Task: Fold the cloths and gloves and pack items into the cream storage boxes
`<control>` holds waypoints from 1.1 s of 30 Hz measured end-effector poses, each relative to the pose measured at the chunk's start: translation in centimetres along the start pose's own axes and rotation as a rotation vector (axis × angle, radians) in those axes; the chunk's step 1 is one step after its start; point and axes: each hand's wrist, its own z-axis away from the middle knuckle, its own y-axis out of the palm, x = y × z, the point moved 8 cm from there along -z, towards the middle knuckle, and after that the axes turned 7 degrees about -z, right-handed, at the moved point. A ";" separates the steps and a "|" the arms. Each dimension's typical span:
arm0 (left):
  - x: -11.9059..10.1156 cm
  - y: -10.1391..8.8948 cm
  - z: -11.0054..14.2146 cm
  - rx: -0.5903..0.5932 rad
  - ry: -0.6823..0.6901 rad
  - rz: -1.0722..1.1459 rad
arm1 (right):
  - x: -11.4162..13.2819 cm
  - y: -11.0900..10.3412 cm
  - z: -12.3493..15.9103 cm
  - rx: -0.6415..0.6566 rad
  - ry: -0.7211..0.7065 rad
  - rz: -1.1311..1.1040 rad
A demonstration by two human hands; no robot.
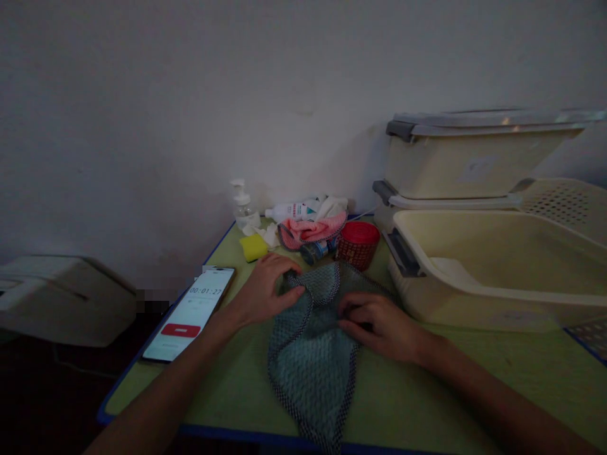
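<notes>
A blue-grey cleaning cloth (pixel 310 366) with a black-and-white stitched border lies partly folded on the green table, one corner hanging over the front edge. My left hand (pixel 268 287) pinches its upper left part between thumb and fingers. On the right side of the cloth, my right hand (pixel 379 322) rests with curled fingers closed on its fabric. Behind the cloth stand a red woven canister (pixel 358 243) and a small jar lying on its side (pixel 317 251).
A lit phone (pixel 190 316) showing a timer lies at the left edge. Farther back are a yellow sponge (pixel 253 248), a pump bottle (pixel 244 205), a pink cloth (pixel 315 229) and a white bottle (pixel 291 210). At right stand an open cream bin (pixel 465 300) and a lidded bin (pixel 474 164).
</notes>
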 end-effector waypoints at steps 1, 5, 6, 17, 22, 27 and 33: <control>-0.4 0.5 0.1 0.065 0.046 -0.061 | 0.0 0.1 0.0 0.031 -0.001 -0.009; -0.5 1.5 0.9 0.264 0.107 -0.252 | 0.1 0.2 0.2 0.161 0.017 -0.026; -0.3 1.5 1.1 0.283 0.103 -0.286 | 0.2 0.2 0.3 0.188 0.027 -0.015; -1.2 -1.4 1.5 -0.067 0.112 -0.683 | -1.1 -1.0 0.8 0.115 0.242 0.245; -7.2 1.8 3.3 -0.028 0.614 -0.433 | -1.1 -0.9 0.8 0.075 0.134 0.274; -8.8 7.2 4.7 0.264 0.725 -0.357 | -1.2 -1.1 1.2 0.058 0.063 0.191; -3.3 7.0 2.9 0.325 0.319 -0.551 | -1.0 -1.5 1.7 0.053 0.123 0.239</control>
